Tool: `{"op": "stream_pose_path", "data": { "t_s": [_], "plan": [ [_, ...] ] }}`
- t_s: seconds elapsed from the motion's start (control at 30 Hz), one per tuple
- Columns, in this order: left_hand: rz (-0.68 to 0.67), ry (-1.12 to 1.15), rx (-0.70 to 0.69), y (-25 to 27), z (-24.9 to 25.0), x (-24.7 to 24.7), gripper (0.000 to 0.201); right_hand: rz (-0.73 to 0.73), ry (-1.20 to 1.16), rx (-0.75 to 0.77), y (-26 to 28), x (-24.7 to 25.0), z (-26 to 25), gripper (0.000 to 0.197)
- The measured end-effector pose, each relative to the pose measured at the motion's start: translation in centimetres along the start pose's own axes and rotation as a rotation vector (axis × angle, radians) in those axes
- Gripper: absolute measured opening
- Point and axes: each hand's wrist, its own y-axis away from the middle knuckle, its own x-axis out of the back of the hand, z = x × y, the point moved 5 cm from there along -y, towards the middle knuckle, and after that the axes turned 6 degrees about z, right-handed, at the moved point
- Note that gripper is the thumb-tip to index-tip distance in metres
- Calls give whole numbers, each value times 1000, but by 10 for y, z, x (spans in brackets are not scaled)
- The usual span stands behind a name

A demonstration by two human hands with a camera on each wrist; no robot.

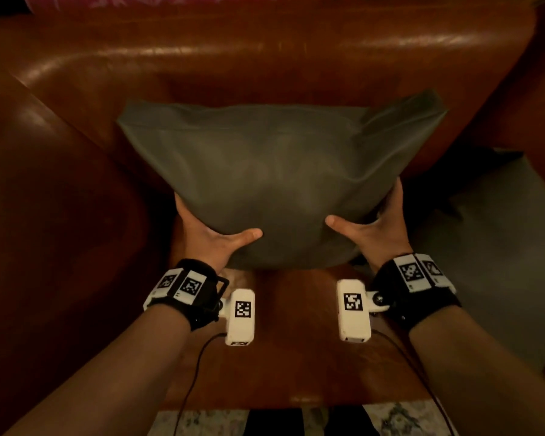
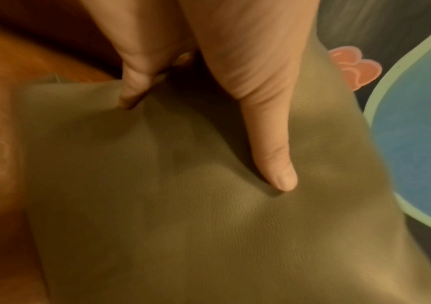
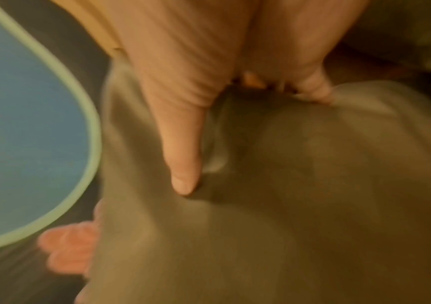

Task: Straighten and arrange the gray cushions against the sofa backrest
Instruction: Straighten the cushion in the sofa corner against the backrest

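Observation:
A gray cushion [image 1: 274, 171] is held above the brown leather sofa seat [image 1: 293, 350], its far edge near the backrest [image 1: 265, 58]. My left hand [image 1: 211, 237] grips its lower left corner, thumb on the front face and fingers behind. My right hand [image 1: 375, 228] grips the lower right corner the same way. The left wrist view shows the thumb [image 2: 274, 160] pressed into the cushion [image 2: 183, 216]; the right wrist view shows the thumb [image 3: 183, 160] dented into the cushion [image 3: 287, 205]. A second gray cushion [image 1: 497, 247] lies on the seat at the right.
The left armrest [image 1: 60, 215] of the sofa flanks the seat. A patterned rug [image 1: 400, 416] lies below the seat's front edge. A blue oval mat with a pale rim [image 2: 417, 133] and a pink shape [image 2: 352, 65] show in the wrist views.

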Motion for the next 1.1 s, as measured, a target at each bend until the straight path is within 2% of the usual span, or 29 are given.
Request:
{"op": "stream_pose_path", "data": {
  "t_s": [0.17,0.23,0.33,0.43,0.53,0.6,0.67,0.7,0.8,0.9,0.97,1.1],
  "plan": [
    [4,-23,41,-25,2,-9,169,122,168,-30,-12,-26,-11,167],
    [-19,-40,39,-34,6,-9,171,113,171,-78,-27,-30,-15,171],
    [-44,-43,49,-29,10,-1,167,110,178,-60,-24,-24,-13,171],
    [-32,-22,68,-25,0,9,155,135,160,-141,-10,-21,-1,160],
    [-46,23,26,-27,4,3,146,110,68,-90,-12,-24,-3,152],
    [-57,27,-32,-20,7,-2,137,83,16,-45,-7,-20,-2,129],
    [-44,34,-24,-9,0,-3,136,85,29,-30,5,-14,1,105],
    [-35,31,-4,-5,-5,-3,134,75,41,-29,12,-12,2,99],
    [-21,45,8,-8,-6,-7,130,77,69,-22,8,-15,-2,114],
    [-42,101,-26,-27,7,-16,120,76,101,-6,-23,-22,-8,149],
    [-45,86,-34,-33,12,-18,123,49,146,-30,-38,-23,-1,167],
    [-18,4,72,-25,4,-9,137,-34,172,-80,-24,-12,-5,166]
  ]
}}
